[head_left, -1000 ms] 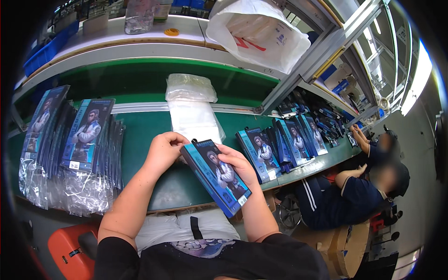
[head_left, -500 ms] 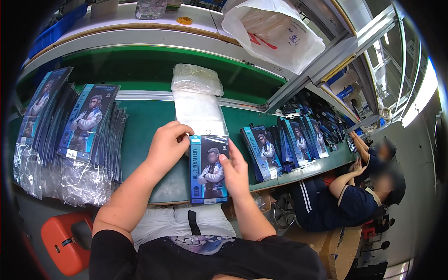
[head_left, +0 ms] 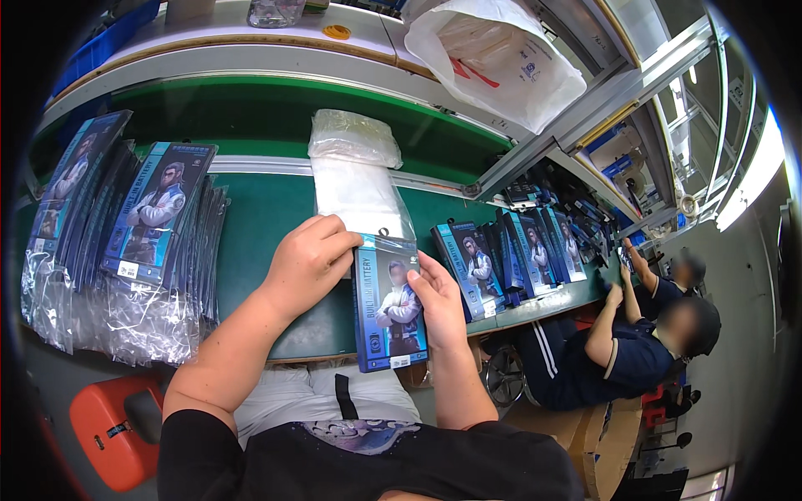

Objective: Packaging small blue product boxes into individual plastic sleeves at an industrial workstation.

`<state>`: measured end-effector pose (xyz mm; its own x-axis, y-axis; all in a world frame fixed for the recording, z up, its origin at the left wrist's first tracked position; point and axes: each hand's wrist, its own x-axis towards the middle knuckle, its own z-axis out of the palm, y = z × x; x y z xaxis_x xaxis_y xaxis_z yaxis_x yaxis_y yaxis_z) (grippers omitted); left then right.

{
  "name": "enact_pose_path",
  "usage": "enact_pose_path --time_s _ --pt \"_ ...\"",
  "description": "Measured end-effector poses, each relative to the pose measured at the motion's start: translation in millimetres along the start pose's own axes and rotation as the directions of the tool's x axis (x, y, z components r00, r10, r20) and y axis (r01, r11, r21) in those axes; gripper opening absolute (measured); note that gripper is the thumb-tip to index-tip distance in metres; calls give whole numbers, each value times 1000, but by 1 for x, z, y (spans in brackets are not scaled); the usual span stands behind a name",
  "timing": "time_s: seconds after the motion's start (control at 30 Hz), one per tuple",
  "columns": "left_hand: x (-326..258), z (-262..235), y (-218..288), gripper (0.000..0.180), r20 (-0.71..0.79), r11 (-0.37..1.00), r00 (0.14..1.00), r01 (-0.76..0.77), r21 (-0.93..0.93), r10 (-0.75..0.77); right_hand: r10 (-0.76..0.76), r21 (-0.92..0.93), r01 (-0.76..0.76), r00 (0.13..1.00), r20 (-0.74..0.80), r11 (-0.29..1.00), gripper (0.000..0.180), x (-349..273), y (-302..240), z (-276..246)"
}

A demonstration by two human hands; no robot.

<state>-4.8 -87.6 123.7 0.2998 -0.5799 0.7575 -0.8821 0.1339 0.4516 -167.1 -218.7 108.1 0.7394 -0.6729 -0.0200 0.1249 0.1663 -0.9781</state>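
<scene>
A blue-and-black box point(head_left: 391, 321) sits over the near edge of the green worktop point(head_left: 259, 225), its right side grasped by the right hand point(head_left: 441, 302), the left hand point(head_left: 309, 263) curled at its upper-left corner, grip unclear, with clear bags point(head_left: 355, 179) lying toward the far edge.

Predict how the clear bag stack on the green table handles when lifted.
Likely floppy: the bag stack looks like thin film, its far end bunched up. Probably slippery: that bunched end shines. Unlikely to roll: most of it lies flat.
</scene>
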Motion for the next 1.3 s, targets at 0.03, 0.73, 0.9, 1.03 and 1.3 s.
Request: enact_pose_path --time_s 0.03,0.73,0.9,1.03,1.3 --pt "-1 2 -1 12 6 1000 1000 3 0 -3 3 -88 -1 1000 16 996 44 1 -2 -2" --pt "-4 20 -12 35 716 -382 525 611 -694 -460 86 -178 -67 991 102 982 34 -22 -17 11" --pt "-1 18 -18 35 622 -386 579 489 -782 -527 -5 -327 146 919 395 934 106 -23 -36 7" --pt "-5 13 21 41 783 -314 560 718 -622 -271 -356 -503 363 927 115 784 81 -22 -37 24" --pt "-6 15 6 55 796 -133 527 849 -512 299 -885 -431 773 408 -225 466 18 -57 -68 19"
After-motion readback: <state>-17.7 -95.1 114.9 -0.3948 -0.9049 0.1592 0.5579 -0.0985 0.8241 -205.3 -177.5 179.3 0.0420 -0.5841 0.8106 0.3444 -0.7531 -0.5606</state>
